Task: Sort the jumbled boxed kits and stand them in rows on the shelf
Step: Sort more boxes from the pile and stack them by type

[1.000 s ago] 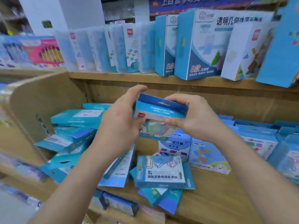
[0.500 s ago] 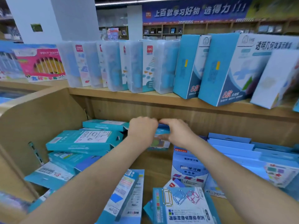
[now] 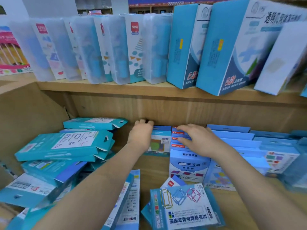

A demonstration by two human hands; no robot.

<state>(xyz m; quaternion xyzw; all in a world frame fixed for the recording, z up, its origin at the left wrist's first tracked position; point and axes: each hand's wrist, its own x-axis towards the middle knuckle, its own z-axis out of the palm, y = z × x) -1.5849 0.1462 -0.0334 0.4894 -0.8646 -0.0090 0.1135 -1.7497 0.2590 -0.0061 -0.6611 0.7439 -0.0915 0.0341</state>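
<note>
two hands work at the rear of the lower wooden shelf board (image 3: pixel 154 165). between them stands the item in hand, a small blue cardboard kit box (image 3: pixel 160 143) with a clear window on its face. it is upright on its narrow bottom edge, long axis vertical, face to the aisle, close against the wooden back panel (image 3: pixel 166 110).

left hand (image 3: pixel 141 136): back of the hand to the camera, pressed against the left side of the kit box, fingers reaching past its upper left corner towards the back panel. thumb hidden; whether it grips the box or merely steadies it cannot be told.

right hand (image 3: pixel 196 140): released, fingers (image 3: pixel 182 130) straight and laid flat over the tops of a row of pale blue standing boxes (image 3: pixel 187 165) just right of the kit box. it holds nothing.

governing relation: the kit box lies immediately right of the left hand and immediately left of the right fingertips, beside the row. the left hand is the one in contact.

judgement: placement looks near complete; letting go without tipping the box leftward is the concern, since nothing visible supports that side.

outstanding: a heap of flat teal cardboard boxes (image 3: pixel 66 145) lies jumbled at left, nearer the left hand.
</note>
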